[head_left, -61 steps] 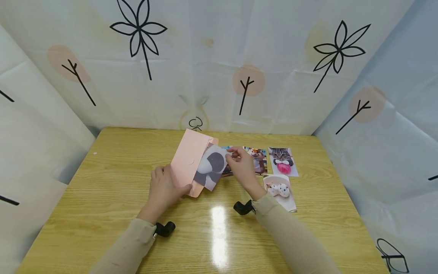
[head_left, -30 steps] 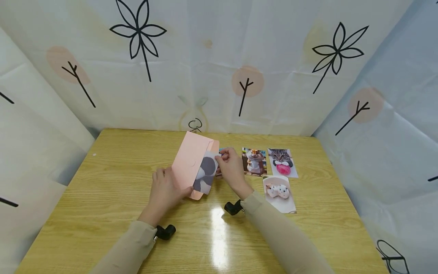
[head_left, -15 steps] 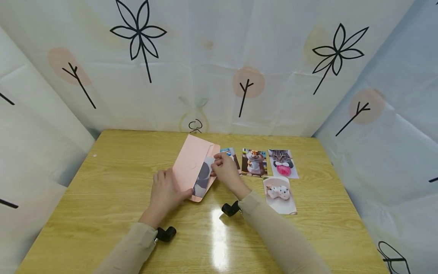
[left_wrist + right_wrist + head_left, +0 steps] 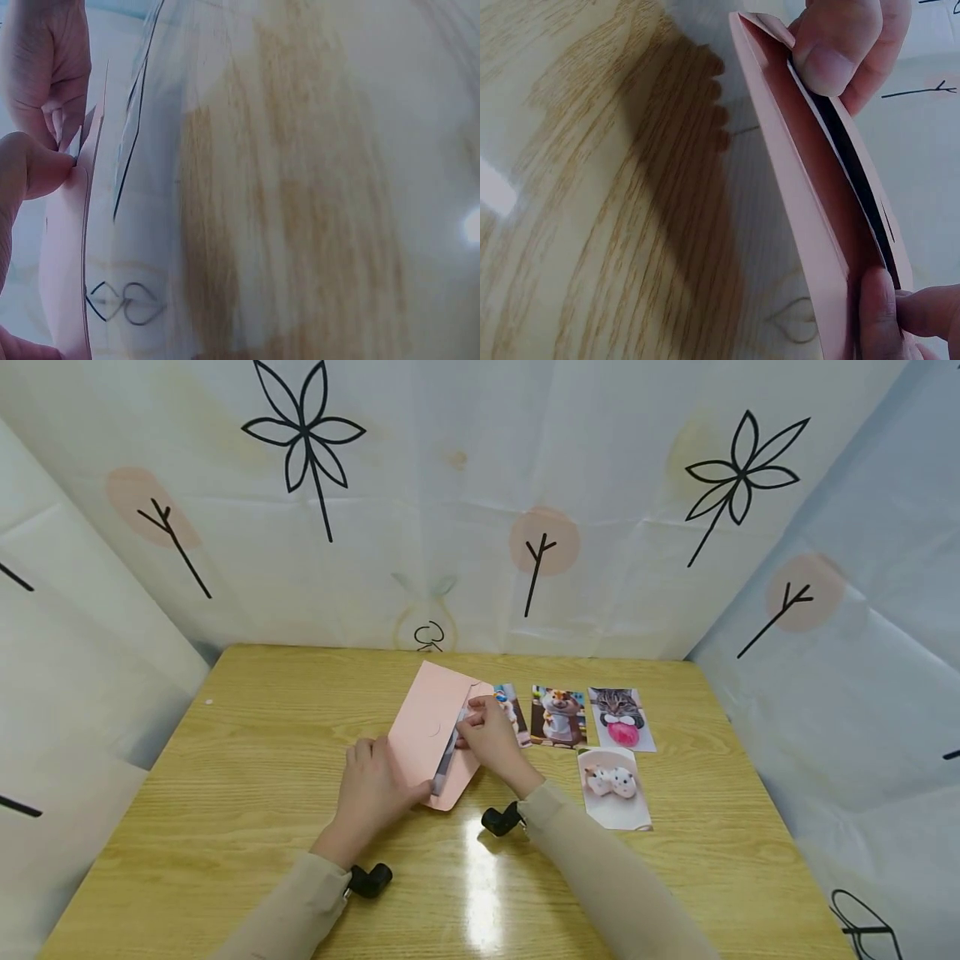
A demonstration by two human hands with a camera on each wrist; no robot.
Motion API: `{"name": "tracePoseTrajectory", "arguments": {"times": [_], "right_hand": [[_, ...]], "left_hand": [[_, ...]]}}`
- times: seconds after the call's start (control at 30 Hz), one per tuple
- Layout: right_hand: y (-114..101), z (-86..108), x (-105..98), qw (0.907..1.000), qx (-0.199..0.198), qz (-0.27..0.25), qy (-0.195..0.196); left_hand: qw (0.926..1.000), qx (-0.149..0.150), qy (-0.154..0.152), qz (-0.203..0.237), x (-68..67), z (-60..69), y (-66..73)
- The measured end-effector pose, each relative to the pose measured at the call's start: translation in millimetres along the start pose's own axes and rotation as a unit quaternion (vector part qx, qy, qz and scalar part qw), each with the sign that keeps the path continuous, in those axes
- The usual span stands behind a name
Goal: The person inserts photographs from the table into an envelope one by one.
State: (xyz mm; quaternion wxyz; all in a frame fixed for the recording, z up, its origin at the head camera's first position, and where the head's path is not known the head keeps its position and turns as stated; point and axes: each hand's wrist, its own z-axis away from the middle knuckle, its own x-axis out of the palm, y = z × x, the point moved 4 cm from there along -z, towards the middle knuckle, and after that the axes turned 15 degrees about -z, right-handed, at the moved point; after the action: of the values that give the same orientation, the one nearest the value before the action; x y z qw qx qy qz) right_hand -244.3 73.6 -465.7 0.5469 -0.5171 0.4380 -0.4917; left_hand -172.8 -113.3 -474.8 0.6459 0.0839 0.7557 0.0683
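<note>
The pink envelope point(image 4: 423, 718) is tilted above the table, its opening toward the right. My left hand point(image 4: 375, 789) grips its lower left side, the thumb reaching the opening's near end. A grey and white photo card point(image 4: 444, 768) sits mostly inside, with only a narrow strip showing. My right hand point(image 4: 492, 732) pinches the card's exposed edge at the opening. In the right wrist view, the dark card edge point(image 4: 851, 165) lies along one wall of the open envelope point(image 4: 780, 172). The left wrist view shows my left thumb point(image 4: 45, 169) on the envelope.
Photo cards lie to the right: a partly covered one point(image 4: 512, 714), a hamster picture point(image 4: 558, 716), a cat picture point(image 4: 621, 718) and a card with two white figures point(image 4: 615, 787). The wooden table point(image 4: 247, 760) meets patterned curtains point(image 4: 450, 527) behind.
The photo card has slid leftward, deeper into the envelope, its visible part shrinking to a strip. My right hand has moved left with it; the envelope has shifted slightly right and nearer.
</note>
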Motion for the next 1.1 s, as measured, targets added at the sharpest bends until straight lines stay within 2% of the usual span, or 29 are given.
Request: {"name": "tracePoseTrajectory", "arguments": {"times": [0.17, 0.33, 0.5, 0.7, 0.83, 1.1], "right_hand": [[-2, 0.7, -2, 1.0, -0.001, 0.003, -0.004], [-12, 7.5, -17, 0.998, -0.031, 0.054, -0.007], [-21, 18.2, -49, 0.9896, -0.054, 0.134, -0.001], [-18, 30.9, -89, 0.9827, -0.011, 0.185, 0.0], [-16, 41.2, -116, 0.977, 0.002, 0.213, 0.011], [-14, 61.7, -170, 0.9566, 0.023, 0.29, 0.015]], "left_hand": [[1.0, -0.005, -0.004, -0.005, 1.2, -0.6, -1.8], [0.9998, -0.016, -0.007, -0.01, 0.6, -2.7, -6.4], [0.9997, -0.02, -0.011, -0.002, 0.4, -3.6, -12.3], [0.9997, -0.018, -0.012, 0.008, 2.9, -3.6, -16.8], [0.9996, -0.02, -0.013, 0.012, 4.7, -4.0, -17.9], [0.9995, -0.025, -0.014, 0.007, -0.2, -3.1, -23.2]]}}
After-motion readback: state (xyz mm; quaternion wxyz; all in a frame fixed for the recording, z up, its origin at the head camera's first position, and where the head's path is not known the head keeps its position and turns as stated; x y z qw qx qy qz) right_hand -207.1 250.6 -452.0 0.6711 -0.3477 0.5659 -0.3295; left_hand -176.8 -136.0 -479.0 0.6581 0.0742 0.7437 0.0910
